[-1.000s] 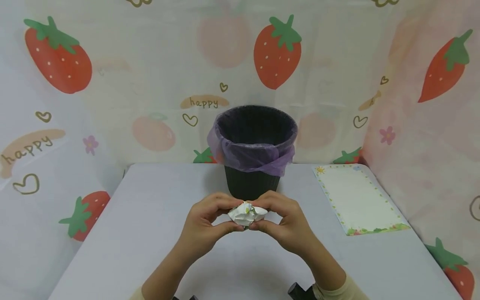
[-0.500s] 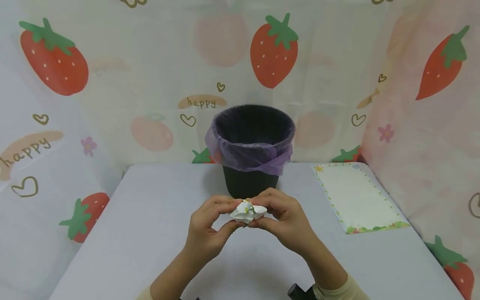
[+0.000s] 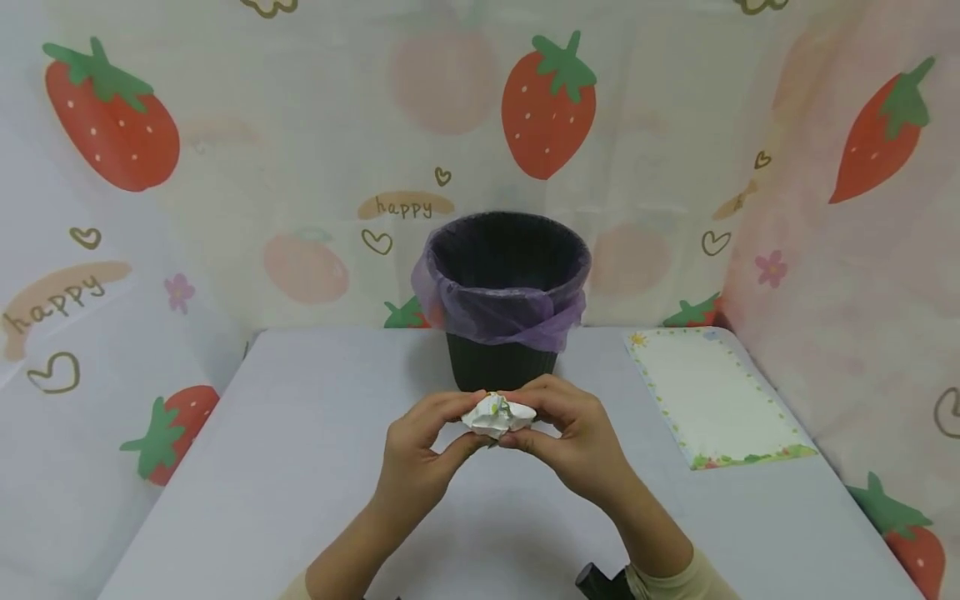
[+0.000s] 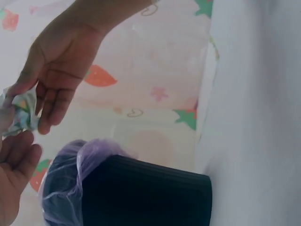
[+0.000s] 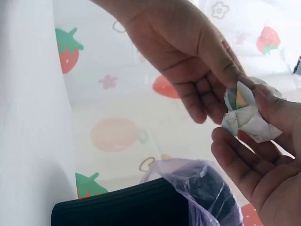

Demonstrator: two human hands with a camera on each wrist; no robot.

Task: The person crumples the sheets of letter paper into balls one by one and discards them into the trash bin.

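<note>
A crumpled piece of white paper point(image 3: 497, 417) with green and yellow print is held above the table between both hands. My left hand point(image 3: 420, 454) pinches its left side, thumb below and fingers above. On the other side, my right hand point(image 3: 573, 433) pinches it in the same way. In the left wrist view the crumpled paper point(image 4: 22, 110) sits between the fingertips of the two hands. Folded edges and an orange printed patch show on the paper point(image 5: 249, 115) in the right wrist view. Just behind the hands stands a black bin point(image 3: 502, 362).
A purple bag point(image 3: 510, 317) lines the bin and folds over its rim. At the right of the white table point(image 3: 300, 467) lies a flat sheet of paper point(image 3: 720, 400) with a printed border. Strawberry-patterned cloth point(image 3: 315, 150) surrounds the table at the back and sides.
The hands have risen slightly with the crumpled paper, and the paper's shape has shifted a little between the fingers. The bin and the flat sheet stay where they were.
</note>
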